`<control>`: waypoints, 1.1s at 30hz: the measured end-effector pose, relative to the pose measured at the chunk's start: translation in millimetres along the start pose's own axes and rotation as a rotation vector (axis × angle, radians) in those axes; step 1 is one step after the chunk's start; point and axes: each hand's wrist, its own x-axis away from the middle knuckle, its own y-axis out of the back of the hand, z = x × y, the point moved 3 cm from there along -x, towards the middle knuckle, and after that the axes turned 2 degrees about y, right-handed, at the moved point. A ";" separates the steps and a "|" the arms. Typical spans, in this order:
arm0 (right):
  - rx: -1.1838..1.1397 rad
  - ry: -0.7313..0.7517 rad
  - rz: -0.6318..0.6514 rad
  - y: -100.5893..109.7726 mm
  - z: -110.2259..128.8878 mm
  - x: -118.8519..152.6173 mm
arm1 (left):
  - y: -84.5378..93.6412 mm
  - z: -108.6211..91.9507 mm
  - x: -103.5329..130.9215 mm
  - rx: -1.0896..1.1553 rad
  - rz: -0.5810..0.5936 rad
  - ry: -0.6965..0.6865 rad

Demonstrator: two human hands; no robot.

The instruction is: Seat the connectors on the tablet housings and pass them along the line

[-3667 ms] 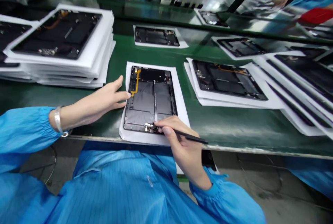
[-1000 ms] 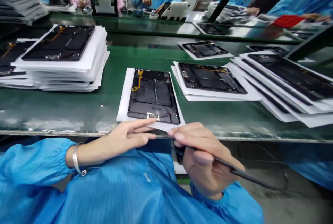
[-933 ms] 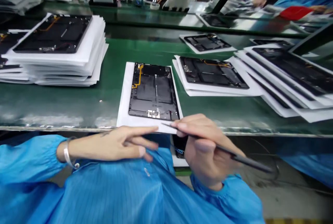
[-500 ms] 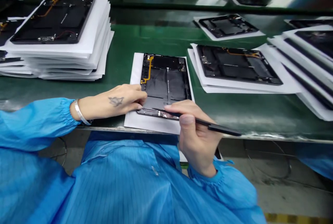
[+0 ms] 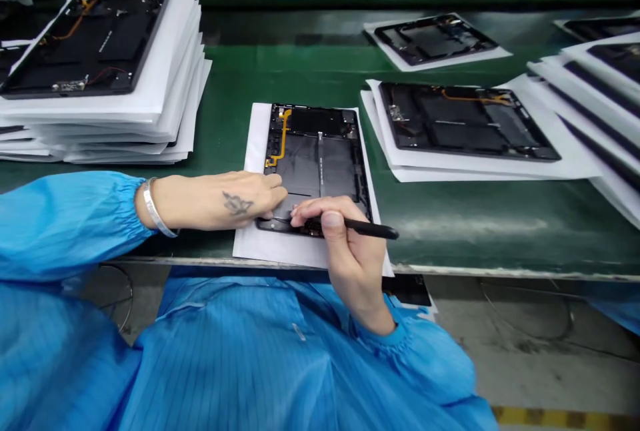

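A black device housing (image 5: 305,157) with an orange flex cable (image 5: 285,141) lies on white paper (image 5: 257,134) at the table's front edge. My left hand (image 5: 240,201) rests at the housing's lower left corner, fingers curled together; what they pinch, if anything, is hidden. My right hand (image 5: 347,237) is closed around a black pen-like tool (image 5: 373,228), held low over the housing's near edge. The tool's tip points left, close to my left fingertips, and is partly covered by my right fingers.
A tall stack of papers and housings (image 5: 170,91) stands at the left. To the right lie another housing (image 5: 465,121) on paper and a layered stack (image 5: 600,97). Farther back, one more housing (image 5: 435,41) lies on paper. The green table (image 5: 280,74) ends just before my body.
My right hand and the tool have moved left, toward my left hand. My left fingers have shifted slightly on the housing. The whole view has shifted a little.
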 end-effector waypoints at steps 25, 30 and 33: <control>0.407 0.215 0.180 -15.9 4.7 -4.8 | -38.2 -8.3 22.7 0.489 -0.687 0.322; 0.396 0.256 0.162 -13.8 6.6 -3.6 | -35.4 -8.9 19.0 0.454 -0.652 0.313; 0.484 0.330 0.155 -12.2 7.2 -1.2 | -32.5 -8.9 20.7 0.310 -0.652 0.301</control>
